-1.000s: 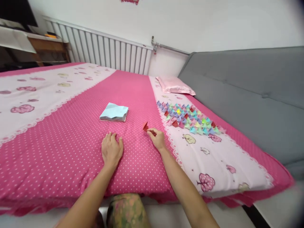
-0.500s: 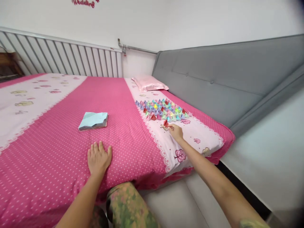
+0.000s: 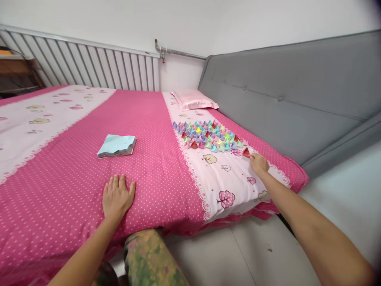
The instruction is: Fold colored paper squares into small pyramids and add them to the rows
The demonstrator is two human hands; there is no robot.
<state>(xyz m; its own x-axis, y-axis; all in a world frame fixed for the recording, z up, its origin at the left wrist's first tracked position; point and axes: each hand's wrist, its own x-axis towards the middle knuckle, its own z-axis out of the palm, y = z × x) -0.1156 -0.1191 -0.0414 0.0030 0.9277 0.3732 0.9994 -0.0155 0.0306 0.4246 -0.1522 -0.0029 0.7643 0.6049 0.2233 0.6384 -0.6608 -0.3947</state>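
Observation:
My right hand reaches out to the right side of the bed and pinches a small red folded paper piece, holding it at the near right corner of a patch of several coloured folded paper pieces. My left hand lies flat and open on the pink dotted bedspread, fingers spread. A stack of light blue paper squares lies on the bedspread beyond my left hand.
A pink pillow lies at the head of the bed. A grey padded headboard runs along the right side. White slatted railing lines the far wall. My knee in patterned fabric is below the bed edge.
My right hand carried the red folded piece from the middle of the bedspread rightwards to the near right corner of the coloured patch. The view turned right. My left hand stayed flat.

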